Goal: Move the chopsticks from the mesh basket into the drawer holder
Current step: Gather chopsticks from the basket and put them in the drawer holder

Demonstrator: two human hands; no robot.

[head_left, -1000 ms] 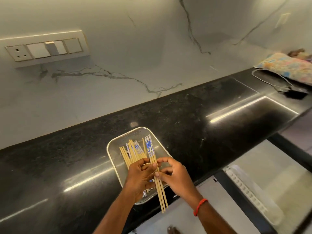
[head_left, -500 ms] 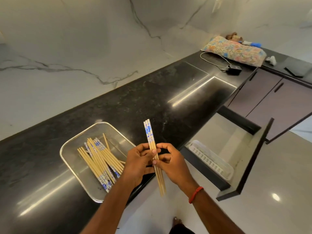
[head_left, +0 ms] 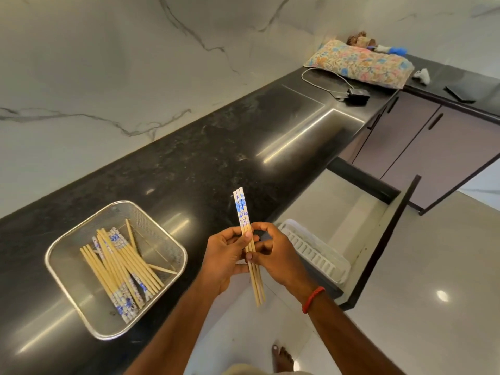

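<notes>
A small bundle of chopsticks (head_left: 241, 209), wooden with blue-and-white patterned tops, stands nearly upright between both hands over the counter's front edge. My left hand (head_left: 226, 255) grips the bundle from the left, thumb across its middle. My right hand (head_left: 276, 255), with a red band at the wrist, pinches it from the right. The steel mesh basket (head_left: 81, 234) sits on the black counter to the left with several more chopsticks (head_left: 121, 263) lying in it. To the right, the open drawer (head_left: 376, 212) holds a white slotted holder (head_left: 316, 255).
Black stone counter (head_left: 216, 158) runs along a marble wall. At its far right end lie a floral pillow (head_left: 359, 63), a black adapter (head_left: 357, 95) with a white cable, and small items. Mauve cabinet doors (head_left: 433, 147) stand beyond the drawer. My bare foot (head_left: 281, 358) is on the tiled floor.
Both hands have lifted the bundle out of the basket and carried it rightward past the counter edge. The view has turned right, bringing the open drawer and holder into sight.
</notes>
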